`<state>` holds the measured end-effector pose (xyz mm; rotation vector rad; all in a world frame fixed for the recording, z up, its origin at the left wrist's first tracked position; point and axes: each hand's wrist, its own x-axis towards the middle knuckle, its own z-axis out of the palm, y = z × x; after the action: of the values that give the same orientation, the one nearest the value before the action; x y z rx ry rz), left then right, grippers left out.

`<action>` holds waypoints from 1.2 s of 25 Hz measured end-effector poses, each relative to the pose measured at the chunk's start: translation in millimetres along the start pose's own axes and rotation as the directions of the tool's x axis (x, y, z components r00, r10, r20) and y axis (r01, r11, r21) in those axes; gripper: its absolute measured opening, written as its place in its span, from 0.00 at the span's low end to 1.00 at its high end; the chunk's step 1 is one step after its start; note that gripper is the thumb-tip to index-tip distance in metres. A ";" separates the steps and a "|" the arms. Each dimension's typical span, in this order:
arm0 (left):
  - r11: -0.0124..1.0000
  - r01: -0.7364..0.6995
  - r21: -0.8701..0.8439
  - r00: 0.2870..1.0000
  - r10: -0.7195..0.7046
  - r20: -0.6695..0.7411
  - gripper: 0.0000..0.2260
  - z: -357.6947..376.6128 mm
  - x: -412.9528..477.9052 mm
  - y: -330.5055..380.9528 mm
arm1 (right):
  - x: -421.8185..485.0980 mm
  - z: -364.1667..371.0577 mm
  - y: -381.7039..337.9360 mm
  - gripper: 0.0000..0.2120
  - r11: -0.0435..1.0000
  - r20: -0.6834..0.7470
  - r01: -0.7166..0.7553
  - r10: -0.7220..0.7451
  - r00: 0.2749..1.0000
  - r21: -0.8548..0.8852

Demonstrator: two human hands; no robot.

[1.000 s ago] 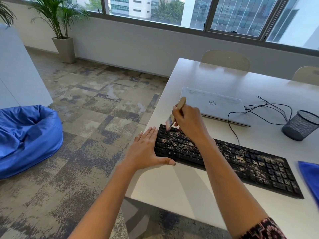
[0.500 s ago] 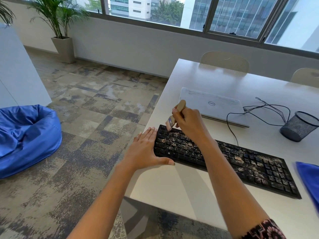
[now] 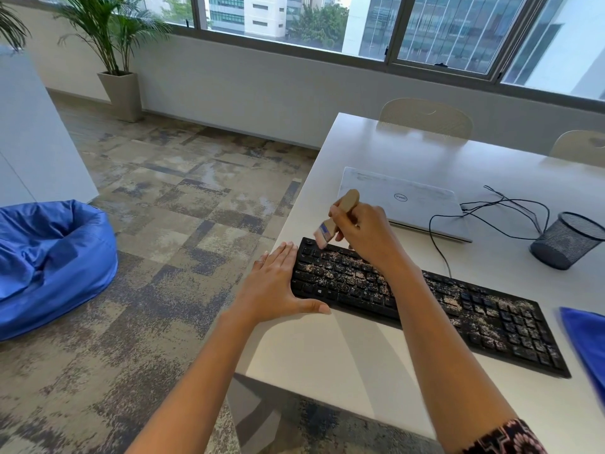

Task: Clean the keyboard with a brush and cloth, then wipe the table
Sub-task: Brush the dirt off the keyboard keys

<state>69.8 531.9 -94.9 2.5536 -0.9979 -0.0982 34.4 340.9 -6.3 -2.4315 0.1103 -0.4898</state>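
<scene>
Black keyboard (image 3: 491, 317) lies slantwise on the white bench (image 3: 327, 362), near the front edge, its left end close to the bench's left corner. Pale crumbs and grit are scattered over the keys from end to end, thick in patches. Left hand (image 3: 275, 285) lies flat, palm down, fingers straight and together along the keyboard's left end, thumb spread out beside its front edge. Right hand (image 3: 368, 232) is curled round the wooden handle of a small brush (image 3: 328, 228), with the handle tip sticking up above the knuckles. The brush tilts down and leftward, bristles at or just over the top-left keys; contact cannot be told. The right forearm crosses over the keyboard's middle. Blue cloth (image 3: 586, 345) sits on the bench at the right edge of view, just beside the keyboard's right end and partly cut off. Behind the keyboard is a closed white laptop (image 3: 406, 204). Right of it, thin black cables (image 3: 510, 204) loop toward a dark mesh cup (image 3: 566, 242). Two pale chairs (image 3: 425, 117) stand at the far side. On the patterned carpet to the left are a blue beanbag (image 3: 55, 260) and a potted palm (image 3: 119, 90) by the window wall.
</scene>
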 end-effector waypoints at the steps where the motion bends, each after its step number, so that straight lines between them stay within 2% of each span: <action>1: 1.000 0.001 0.001 1.000 -0.001 -0.002 0.61 0.5 0.0 -0.1 | -0.3 0.3 -0.2 0.16 1.000 0.008 0.005 -0.006 1.000 0.027; 4: 1.000 0.005 0.010 1.000 -0.005 0.001 0.61 0.2 0.1 0.5 | -3.4 1.7 0.4 0.13 0.996 0.092 0.011 -0.019 0.996 0.083; 12: 1.000 0.005 0.002 1.000 -0.005 0.011 0.62 0.1 -0.4 -0.1 | -3.5 -20.7 11.9 0.13 0.995 0.139 -0.088 0.094 0.986 -0.051; 17: 1.000 0.005 0.003 1.000 -0.005 0.015 0.62 -1.0 -0.6 0.5 | -0.3 -22.6 4.5 0.13 0.997 0.033 -0.076 0.076 0.997 -0.006; 19: 1.000 0.003 0.003 1.000 -0.003 0.015 0.61 -0.8 -0.3 0.6 | -1.7 -17.5 1.6 0.13 0.998 0.025 -0.063 0.063 0.998 0.018; 24: 1.000 0.006 0.009 1.000 -0.006 0.017 0.61 -0.8 -0.3 0.3 | -12.9 -13.8 7.9 0.16 0.993 0.050 -0.070 0.075 0.996 -0.092; 30: 1.000 0.005 0.009 1.000 -0.005 0.016 0.62 0.1 0.3 -0.9 | -10.3 -15.7 12.8 0.18 0.995 -0.052 -0.095 0.094 0.994 -0.026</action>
<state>70.6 532.3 -95.3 2.5674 -0.9994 -0.1159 19.6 323.7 -6.2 -2.4289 0.2538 -0.5100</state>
